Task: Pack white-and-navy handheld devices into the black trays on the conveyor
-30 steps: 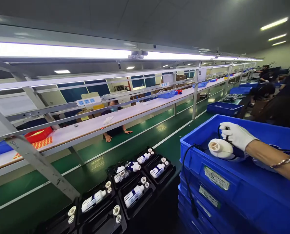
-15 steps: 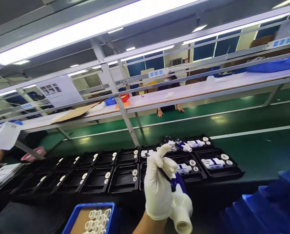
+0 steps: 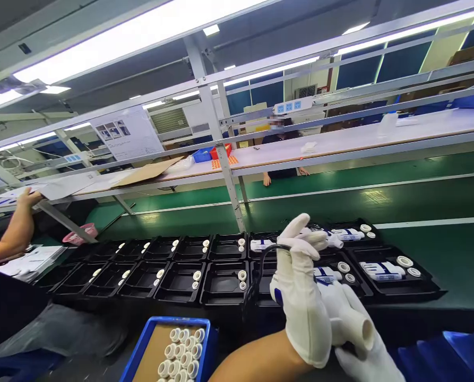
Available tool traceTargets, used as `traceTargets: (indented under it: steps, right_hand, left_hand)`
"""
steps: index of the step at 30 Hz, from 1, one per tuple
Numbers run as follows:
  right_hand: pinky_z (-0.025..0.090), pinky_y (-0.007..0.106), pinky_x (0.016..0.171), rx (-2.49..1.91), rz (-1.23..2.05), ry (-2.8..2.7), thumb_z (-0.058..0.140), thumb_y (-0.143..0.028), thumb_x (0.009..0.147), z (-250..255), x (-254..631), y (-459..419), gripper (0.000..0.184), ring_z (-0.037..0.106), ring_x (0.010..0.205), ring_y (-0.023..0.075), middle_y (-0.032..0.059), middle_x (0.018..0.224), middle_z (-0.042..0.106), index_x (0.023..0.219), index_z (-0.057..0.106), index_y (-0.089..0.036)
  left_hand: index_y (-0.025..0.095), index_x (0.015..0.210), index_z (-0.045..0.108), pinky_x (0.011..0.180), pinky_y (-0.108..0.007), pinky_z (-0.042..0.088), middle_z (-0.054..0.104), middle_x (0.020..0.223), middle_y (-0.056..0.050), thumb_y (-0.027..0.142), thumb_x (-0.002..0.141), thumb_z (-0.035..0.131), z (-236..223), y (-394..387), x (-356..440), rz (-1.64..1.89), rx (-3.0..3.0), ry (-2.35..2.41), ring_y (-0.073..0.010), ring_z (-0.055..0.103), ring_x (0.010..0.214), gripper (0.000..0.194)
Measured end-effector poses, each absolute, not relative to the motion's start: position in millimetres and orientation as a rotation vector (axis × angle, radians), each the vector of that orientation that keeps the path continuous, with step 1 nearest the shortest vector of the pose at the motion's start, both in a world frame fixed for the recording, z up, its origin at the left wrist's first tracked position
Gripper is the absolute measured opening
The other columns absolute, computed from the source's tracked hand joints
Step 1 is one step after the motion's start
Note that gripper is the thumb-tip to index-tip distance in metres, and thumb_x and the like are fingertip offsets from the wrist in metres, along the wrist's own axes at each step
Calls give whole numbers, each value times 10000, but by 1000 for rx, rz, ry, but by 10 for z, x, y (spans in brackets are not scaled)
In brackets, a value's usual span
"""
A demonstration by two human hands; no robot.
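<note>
My left hand, in a white glove, is raised over the front trays with its fingers bent around a black cable. The cable loops out to the left and hangs in a bundle. Behind and below it, my right hand, also gloved, holds a white and blue device with a round open spout, which points toward me and right. Much of the device's blue body is hidden by my left hand. Nearest are black trays, several holding white rings, and some a white and blue device.
A blue bin of white fittings stands in front. Blue trays are stacked at the lower right. On the left, a co-worker's arm reaches toward a white sheet. A metal post rises behind the trays; another person stands beyond.
My view has swung left. My left hand has turned and lifted the cable into a loop, and my right hand has come into sight under the device. The co-worker's white box has dropped toward the bench.
</note>
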State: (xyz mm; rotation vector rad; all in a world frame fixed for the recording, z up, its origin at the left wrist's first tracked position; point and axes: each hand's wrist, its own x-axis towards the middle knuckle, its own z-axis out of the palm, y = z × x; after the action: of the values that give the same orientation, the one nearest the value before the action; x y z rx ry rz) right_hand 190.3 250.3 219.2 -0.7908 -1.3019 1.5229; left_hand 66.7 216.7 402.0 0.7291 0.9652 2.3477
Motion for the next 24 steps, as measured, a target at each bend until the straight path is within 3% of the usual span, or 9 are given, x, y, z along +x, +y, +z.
traceTargets:
  steps: [2,5,9,12,15,18,21,24]
  right_hand:
    - [512,574,1097,-751,1587,-1167,816,-642,715,2231,1537,2356,748,534,1388,401,73,1422,649,1392,626,-387]
    - [515,560,1098,-644,1719,-1020,628,-687,873,2393,1122,2296,579,601,1316,375,74,1391,673,1332,675,-337]
    - [552,458,1056,-476,1988,-942,768,-625,777,2667,832,2325,454,698,1104,348,107,1114,773,990,818,-228]
    - [608,412,894,-419,2262,-842,757,-551,815,2823,636,2289,360,724,894,286,95,961,781,933,834,-220]
    - [604,368,867,-464,2390,-730,810,-506,775,2926,444,2202,318,717,892,255,81,954,775,892,832,-211]
    - [602,340,816,-525,2410,-763,870,-438,704,2993,297,2120,279,703,842,231,72,912,763,830,812,-196]
    - [613,359,792,-629,2385,-842,875,-397,695,3012,187,2066,252,710,826,239,78,924,773,829,804,-196]
    - [618,414,926,-726,2401,-888,875,-460,700,2975,74,2027,336,735,933,279,92,991,789,893,813,-192]
  left_hand:
    - [213,845,629,1035,-377,557,611,1464,-57,562,1016,537,4003,2041,596,2255,808,992,-201,687,1109,400]
    - [219,835,626,1004,-354,562,661,1386,-62,544,1008,564,4008,1833,418,2135,868,1003,-200,686,1094,374]
    - [214,853,667,1063,-346,528,695,1309,-58,481,1019,573,3954,1497,-61,1982,1020,1105,-206,676,1127,328]
    - [206,947,745,1135,-371,478,712,1257,-84,505,1041,507,3747,1188,-467,1882,1045,1393,-231,657,1174,394]
    - [206,1059,778,1012,-392,553,760,1086,-99,589,1047,407,3381,874,-673,1838,902,1566,-242,699,1021,534]
    - [197,993,796,840,-380,603,766,905,-102,697,988,450,2929,604,-617,1819,855,1669,-243,702,848,608]
    - [212,1214,737,945,-418,609,753,1186,-144,699,957,519,2506,403,-423,1847,1086,1993,-288,719,1042,592]
    - [287,1362,622,1054,-458,587,707,1331,-136,461,940,685,2221,290,-255,1848,1359,2399,-308,694,1213,461]
